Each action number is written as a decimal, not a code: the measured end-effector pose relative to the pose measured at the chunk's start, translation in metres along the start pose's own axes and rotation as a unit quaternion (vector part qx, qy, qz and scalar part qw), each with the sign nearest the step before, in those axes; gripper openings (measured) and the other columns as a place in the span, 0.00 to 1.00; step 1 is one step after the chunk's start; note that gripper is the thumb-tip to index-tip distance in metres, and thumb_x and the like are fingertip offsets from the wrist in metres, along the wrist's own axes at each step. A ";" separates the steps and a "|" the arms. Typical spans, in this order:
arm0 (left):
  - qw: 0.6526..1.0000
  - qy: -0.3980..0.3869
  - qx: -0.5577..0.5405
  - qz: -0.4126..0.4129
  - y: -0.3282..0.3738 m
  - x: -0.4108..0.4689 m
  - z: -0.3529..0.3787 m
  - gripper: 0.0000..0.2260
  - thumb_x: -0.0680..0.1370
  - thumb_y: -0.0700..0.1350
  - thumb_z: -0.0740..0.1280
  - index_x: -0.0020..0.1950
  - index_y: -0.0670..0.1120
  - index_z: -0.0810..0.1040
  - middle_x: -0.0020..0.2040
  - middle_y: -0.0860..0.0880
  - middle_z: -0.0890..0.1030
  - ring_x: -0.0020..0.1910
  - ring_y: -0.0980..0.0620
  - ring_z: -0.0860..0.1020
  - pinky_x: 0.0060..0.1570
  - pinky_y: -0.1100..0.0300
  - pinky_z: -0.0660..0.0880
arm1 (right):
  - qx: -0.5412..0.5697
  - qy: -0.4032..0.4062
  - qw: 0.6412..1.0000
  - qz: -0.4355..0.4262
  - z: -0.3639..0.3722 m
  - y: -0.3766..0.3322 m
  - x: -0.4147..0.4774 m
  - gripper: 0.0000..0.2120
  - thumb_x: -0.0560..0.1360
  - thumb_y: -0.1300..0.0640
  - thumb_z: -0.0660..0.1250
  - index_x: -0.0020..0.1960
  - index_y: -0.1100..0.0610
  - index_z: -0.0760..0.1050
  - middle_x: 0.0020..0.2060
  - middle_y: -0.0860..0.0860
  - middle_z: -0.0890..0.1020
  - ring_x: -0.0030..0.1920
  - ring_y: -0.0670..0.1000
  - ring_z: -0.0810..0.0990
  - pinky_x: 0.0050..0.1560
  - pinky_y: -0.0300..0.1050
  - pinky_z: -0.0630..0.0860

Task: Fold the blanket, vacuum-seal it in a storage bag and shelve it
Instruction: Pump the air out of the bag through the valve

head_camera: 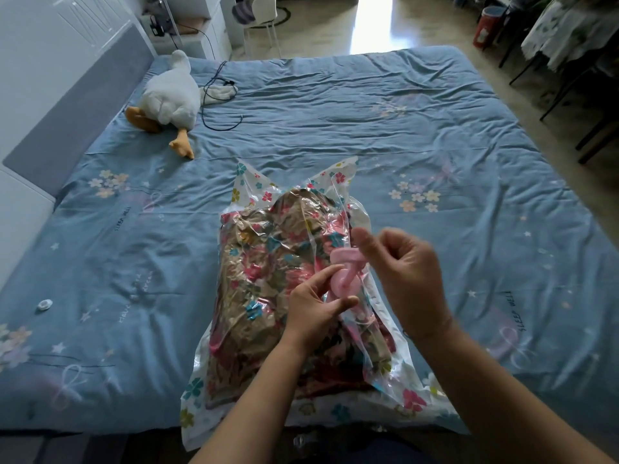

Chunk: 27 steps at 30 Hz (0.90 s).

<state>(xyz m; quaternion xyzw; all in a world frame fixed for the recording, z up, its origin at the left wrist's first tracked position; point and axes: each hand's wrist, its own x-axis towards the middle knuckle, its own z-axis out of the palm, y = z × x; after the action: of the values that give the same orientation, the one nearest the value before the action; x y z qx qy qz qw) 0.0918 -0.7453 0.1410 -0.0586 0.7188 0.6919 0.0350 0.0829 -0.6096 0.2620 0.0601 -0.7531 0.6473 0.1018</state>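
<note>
Because the storage bag (338, 182) is thin, slick film lying loose and crinkled, it is probably handling light, floppy and slippery. The folded blanket (268, 269) inside is soft and bulky and is giving the bundle its only body. The best hold is likely at both long sides under the blanket's bulk, not on loose film or on the pink valve (341, 283), the one stiff part.

The bag is lying on the bed (435, 128) at the middle of the near edge, running lengthwise toward the far edge. The left hand (315, 306) is pinching the valve's base between thumb and fingers, forearm coming up from the near edge. The right hand (405, 276) is hovering just beside the valve's cap (345, 256) with fingers curled. Blur is hiding whether it is gripping the cap.
</note>
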 end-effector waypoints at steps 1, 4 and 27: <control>1.000 0.003 0.001 0.000 -0.001 0.001 0.000 0.28 0.64 0.46 0.81 0.63 0.50 0.80 0.58 0.47 0.84 0.59 0.48 0.81 0.62 0.44 0.76 | 0.063 0.007 0.998 -0.031 -0.002 -0.014 0.002 0.28 0.74 0.44 0.70 0.29 0.64 0.63 0.24 0.61 0.75 0.24 0.55 0.75 0.27 0.46 0.65; 1.000 0.001 0.000 -0.008 -0.004 0.000 0.000 0.29 0.64 0.43 0.81 0.64 0.49 0.79 0.59 0.48 0.83 0.59 0.48 0.81 0.62 0.44 0.76 | 0.064 0.014 0.995 -0.073 -0.001 -0.009 -0.005 0.22 0.75 0.46 0.69 0.30 0.54 0.63 0.25 0.62 0.76 0.31 0.62 0.82 0.26 0.50 0.71; 1.000 -0.009 0.004 -0.015 -0.001 -0.004 0.002 0.28 0.66 0.43 0.80 0.64 0.47 0.79 0.59 0.47 0.83 0.59 0.48 0.81 0.62 0.44 0.76 | -0.037 0.007 0.999 0.007 -0.003 0.004 -0.005 0.27 0.71 0.42 0.69 0.27 0.62 0.67 0.19 0.44 0.70 0.21 0.44 0.65 0.25 0.35 0.63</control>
<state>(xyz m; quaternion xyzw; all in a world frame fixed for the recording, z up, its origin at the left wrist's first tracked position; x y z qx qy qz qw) 0.0960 -0.7436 0.1408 -0.0629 0.7200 0.6892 0.0515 0.0871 -0.6066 0.2571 0.0461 -0.7759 0.6203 0.1049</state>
